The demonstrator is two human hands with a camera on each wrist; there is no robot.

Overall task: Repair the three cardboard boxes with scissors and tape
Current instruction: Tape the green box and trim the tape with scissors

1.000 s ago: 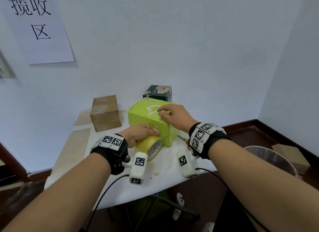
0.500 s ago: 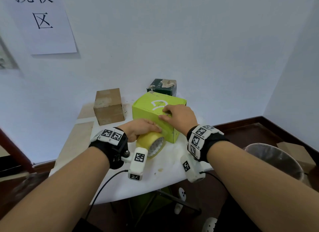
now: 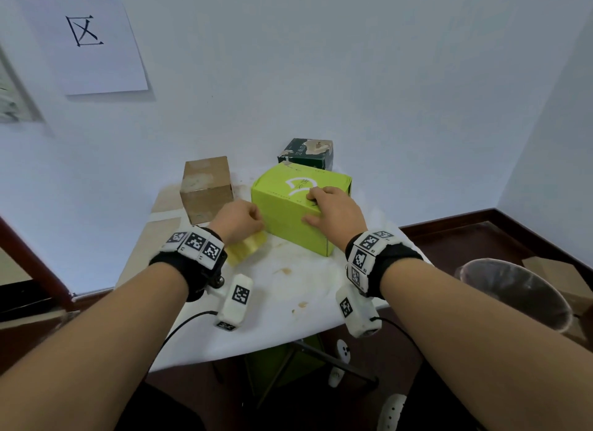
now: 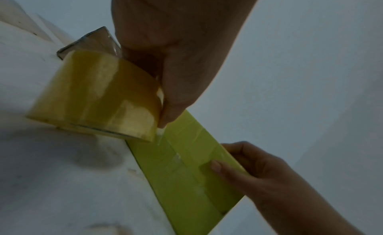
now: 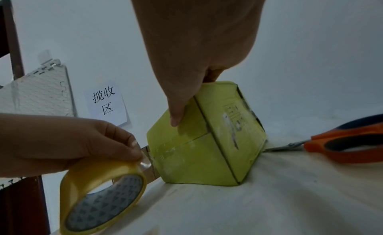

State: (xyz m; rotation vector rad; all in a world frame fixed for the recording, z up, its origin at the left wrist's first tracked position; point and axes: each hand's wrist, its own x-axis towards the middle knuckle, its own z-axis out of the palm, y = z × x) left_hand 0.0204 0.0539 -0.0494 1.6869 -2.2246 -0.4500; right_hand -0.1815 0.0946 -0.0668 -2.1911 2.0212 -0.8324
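The left hand (image 3: 239, 220) grips the yellow tape roll (image 5: 99, 196) low beside the green box (image 3: 298, 212), with a short clear strip (image 5: 147, 158) running taut from the roll onto the box's near face along the seam. The right hand (image 3: 333, 215) lies over the box's top front edge, fingers curled over the top and thumb (image 5: 176, 114) flat on the front flap, pinning it to the white-covered counter (image 3: 288, 302).

To do this step well, I judge the roll should pull straight along the seam, level with the strip already stuck, so the tape does not skew or wrinkle. The thumb would do best pressing the flap flush as the tape comes across, then rubbing it down. Keep the box from sliding; it looks light.

The orange-handled scissors (image 5: 339, 143) lie on the counter just behind the box, handy for the cut. The brown carton (image 3: 207, 188) and the dark green box (image 3: 306, 153) stand farther back.
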